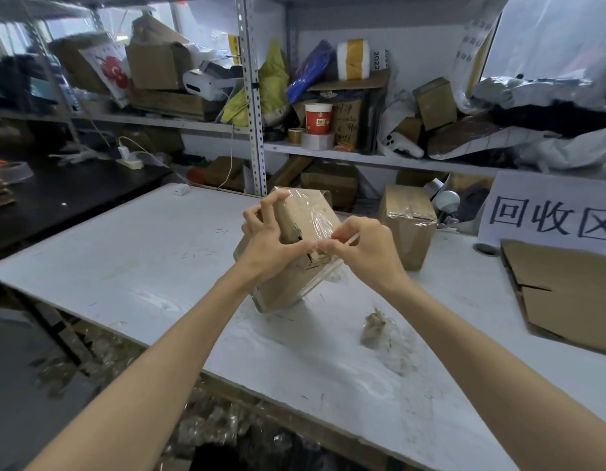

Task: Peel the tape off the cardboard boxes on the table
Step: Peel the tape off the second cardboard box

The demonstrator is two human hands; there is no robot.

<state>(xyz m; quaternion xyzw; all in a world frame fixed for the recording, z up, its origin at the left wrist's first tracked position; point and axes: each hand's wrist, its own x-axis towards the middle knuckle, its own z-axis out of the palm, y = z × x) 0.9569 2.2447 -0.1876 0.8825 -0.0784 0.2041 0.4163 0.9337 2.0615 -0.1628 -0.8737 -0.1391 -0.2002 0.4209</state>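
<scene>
A brown cardboard box (288,283) wrapped in clear tape stands tilted on one edge in the middle of the white table (152,253). My left hand (271,239) grips its upper left side, fingers curled over the top corner. My right hand (359,246) pinches a strip of clear tape (320,222) that lifts off the box's face. A second taped box (408,226) stands upright just behind and to the right.
A crumpled wad of peeled tape (376,326) lies on the table at the right front. Flattened cardboard (566,294) rests at the right edge below a paper sign (549,212). Cluttered metal shelves (328,96) fill the back. Tape scraps litter the floor (209,430) below.
</scene>
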